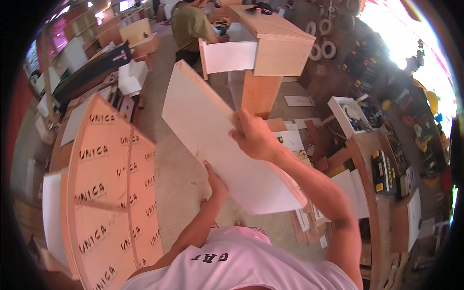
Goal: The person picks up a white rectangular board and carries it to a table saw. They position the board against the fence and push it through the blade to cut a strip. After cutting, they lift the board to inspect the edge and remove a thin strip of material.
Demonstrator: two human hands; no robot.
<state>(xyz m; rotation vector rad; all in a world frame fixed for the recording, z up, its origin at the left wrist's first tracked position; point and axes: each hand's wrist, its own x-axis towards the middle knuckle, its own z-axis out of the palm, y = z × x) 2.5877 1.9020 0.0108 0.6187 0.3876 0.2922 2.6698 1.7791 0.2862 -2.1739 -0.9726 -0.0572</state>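
A long white board [212,130] with a light wooden edge hangs tilted in front of my body, running from far left to near right. My right hand [253,137] grips its upper right edge, with the fingers curled over onto the white face. Lower down, my left hand [216,181] holds the opposite edge; its thumb lies on the white face and the other fingers are hidden behind the board. Both arms reach out from the lower edge of the view.
A large printed plywood panel [106,193] stands at the left. Ahead, a co-worker [193,29] holds a power tool beside a wooden desk [285,53]. Board offcuts [309,145] litter the floor at the right, near a bench [362,169] with a white drawer [348,116] and a black-and-yellow case [384,171].
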